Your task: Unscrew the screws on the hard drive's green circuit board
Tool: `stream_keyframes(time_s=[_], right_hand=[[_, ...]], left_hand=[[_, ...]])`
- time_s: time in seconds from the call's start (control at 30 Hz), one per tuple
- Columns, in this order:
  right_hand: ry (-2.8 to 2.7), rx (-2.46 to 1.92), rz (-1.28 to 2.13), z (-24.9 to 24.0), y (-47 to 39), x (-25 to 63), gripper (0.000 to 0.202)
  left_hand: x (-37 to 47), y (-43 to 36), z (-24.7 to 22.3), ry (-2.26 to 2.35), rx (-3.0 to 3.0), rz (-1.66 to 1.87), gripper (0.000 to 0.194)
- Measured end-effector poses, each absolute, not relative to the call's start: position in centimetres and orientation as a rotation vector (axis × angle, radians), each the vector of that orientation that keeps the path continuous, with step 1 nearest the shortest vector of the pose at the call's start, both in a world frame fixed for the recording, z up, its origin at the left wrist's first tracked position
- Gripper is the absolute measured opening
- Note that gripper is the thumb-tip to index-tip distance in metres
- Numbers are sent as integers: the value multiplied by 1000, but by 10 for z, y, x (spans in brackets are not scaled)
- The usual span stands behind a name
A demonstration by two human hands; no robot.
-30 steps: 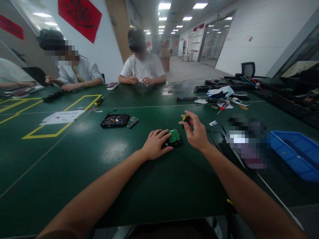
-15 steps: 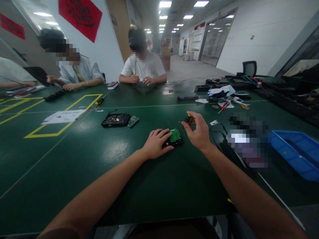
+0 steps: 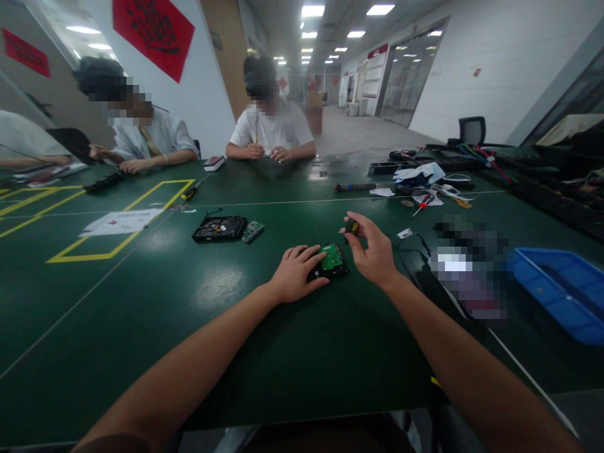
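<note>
A hard drive (image 3: 334, 272) with a green circuit board (image 3: 332, 257) facing up lies on the table. My left hand (image 3: 298, 274) is over its left end, fingers across the top and thumb along the near edge, holding it down. A screwdriver (image 3: 351, 226) with a black and yellow handle is pinched between the thumb and fingers of my right hand (image 3: 372, 250). Its handle stands roughly upright above the drive's right edge; the thin shaft and tip are hard to make out. Left of my hands lie another black drive (image 3: 219, 228) and a loose circuit board (image 3: 253, 231).
A blue plastic bin (image 3: 561, 289) stands at the right, beside a blurred-out object and a dark cable. Farther back lie a red-handled screwdriver (image 3: 426, 200), a cloth (image 3: 419, 174) and a yellow-black screwdriver (image 3: 191, 190). Two people sit across the table (image 3: 226, 352), and part of another shows at far left.
The screwdriver handle has turned slightly in my right hand, and its thumb and fingers have shifted a little left. My left hand and the hard drive have stayed in place.
</note>
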State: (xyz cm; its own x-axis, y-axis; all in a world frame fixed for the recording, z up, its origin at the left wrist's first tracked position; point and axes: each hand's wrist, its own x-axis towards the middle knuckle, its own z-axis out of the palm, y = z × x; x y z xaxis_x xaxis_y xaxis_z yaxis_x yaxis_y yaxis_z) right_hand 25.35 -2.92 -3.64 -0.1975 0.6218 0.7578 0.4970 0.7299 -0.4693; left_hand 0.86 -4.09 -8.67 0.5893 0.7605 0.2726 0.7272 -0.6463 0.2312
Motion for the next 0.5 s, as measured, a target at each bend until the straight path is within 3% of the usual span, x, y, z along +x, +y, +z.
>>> stream_keyframes(time_s=[0.13, 0.5], right_hand=[[-1869, -839, 226, -39, -29, 252, 49], [-1824, -924, 16, -34, -31, 253, 43]], left_hand=[[8, -41, -87, 1273, 2727, 535, 75], [9, -42, -85, 1272, 2718, 535, 75]])
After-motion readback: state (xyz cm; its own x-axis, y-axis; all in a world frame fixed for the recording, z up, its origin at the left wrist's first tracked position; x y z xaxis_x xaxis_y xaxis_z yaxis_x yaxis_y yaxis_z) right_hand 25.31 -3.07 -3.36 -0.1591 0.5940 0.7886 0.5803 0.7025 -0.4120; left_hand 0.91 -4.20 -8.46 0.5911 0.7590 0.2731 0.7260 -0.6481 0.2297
